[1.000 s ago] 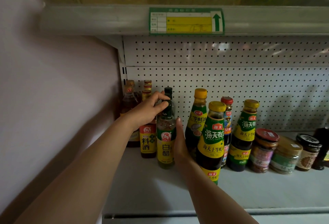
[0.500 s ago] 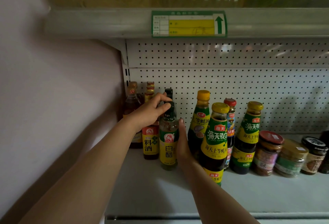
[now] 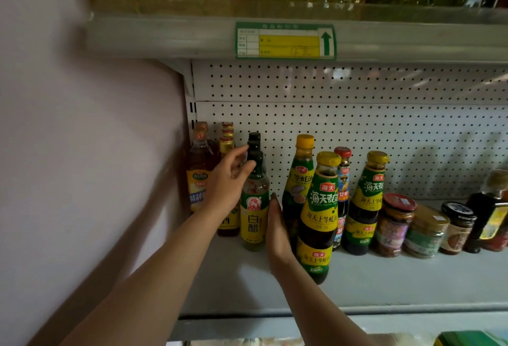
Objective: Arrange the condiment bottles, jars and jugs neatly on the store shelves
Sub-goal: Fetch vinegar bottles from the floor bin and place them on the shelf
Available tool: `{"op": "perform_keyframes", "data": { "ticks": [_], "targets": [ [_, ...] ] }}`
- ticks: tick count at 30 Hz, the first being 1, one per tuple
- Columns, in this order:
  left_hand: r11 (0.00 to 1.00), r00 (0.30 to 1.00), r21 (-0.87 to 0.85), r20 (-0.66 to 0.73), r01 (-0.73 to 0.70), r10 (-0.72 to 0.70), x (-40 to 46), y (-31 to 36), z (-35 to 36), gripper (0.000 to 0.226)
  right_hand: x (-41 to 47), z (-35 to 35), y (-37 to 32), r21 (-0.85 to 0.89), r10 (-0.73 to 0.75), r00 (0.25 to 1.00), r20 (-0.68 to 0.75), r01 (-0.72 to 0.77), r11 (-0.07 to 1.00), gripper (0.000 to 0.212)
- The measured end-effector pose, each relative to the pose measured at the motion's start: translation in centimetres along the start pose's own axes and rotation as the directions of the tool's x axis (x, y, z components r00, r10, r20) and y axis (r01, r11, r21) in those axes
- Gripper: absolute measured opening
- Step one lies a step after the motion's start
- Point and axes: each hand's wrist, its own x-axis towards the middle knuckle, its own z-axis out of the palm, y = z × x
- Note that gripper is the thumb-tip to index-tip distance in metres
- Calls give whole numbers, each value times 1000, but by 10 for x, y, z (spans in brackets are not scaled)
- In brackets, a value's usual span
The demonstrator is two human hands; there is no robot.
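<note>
I am looking at the shelf (image 3: 384, 285) first: it is giving me a broad bare strip along its front lip, while the wall (image 3: 82, 153) is closing off the left end and the pegboard back (image 3: 357, 131) is closing off the rear, so any sliding has to go backward or sideways, never past that front edge.

The oyster sauce bottles (image 3: 320, 216) are crowding in from the right, the nearest one standing forward of its row and just beside my right forearm (an easy thing to clip with a wrist, I judge).

The white vinegar bottle (image 3: 254, 208) is standing upright near the left end, between the cooking wine bottle (image 3: 229, 219) and the oyster sauces. I am reading it as glass or hard plastic, full, so heavy for its width, stiff, smooth-sided and top-heavy enough to tip if pushed high. The labelled body is where I would be taking hold, low down.

My left hand (image 3: 229, 181) is hovering at the dark neck, fingers spread and loosely bent, touching or nearly touching; I cannot tell which, and it is clamping nothing. My right hand (image 3: 276, 224) is lying flat-fingered against the bottle's right flank, steadying rather than gripping.
</note>
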Motion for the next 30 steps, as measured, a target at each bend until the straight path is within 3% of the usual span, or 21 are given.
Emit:
{"op": "perform_keyframes", "data": {
  "ticks": [4, 10, 15, 18, 23, 30],
  "targets": [
    [985, 972, -156, -208, 76, -108, -43, -39, 13, 26, -24, -16, 15, -132, 31, 999, -31, -34, 991, 32],
    [911, 932, -282, -114, 301, -344, -77, -78, 33, 30, -32, -15, 14, -117, 15, 994, -104, -27, 993, 34],
    [855, 895, -351, -91, 382, -437, -69, -78, 38, 26, -34, -8, 13, -104, 62, 988, -139, -77, 992, 30],
    [862, 889, -329, -115, 386, -443, -67, -79, 39, 22, -38, -6, 12, -142, 70, 988, -136, -90, 986, 35],
    [875, 878, -254, -148, 412, -456, -60, -80, 40, 37, -37, -6, 12, -201, 97, 990, -107, -117, 973, 46],
    [931, 912, 30, -216, 365, -350, -45, -84, 35, 24, -26, -5, 12, -230, 88, 994, -59, -99, 968, 43]
  ]
}}
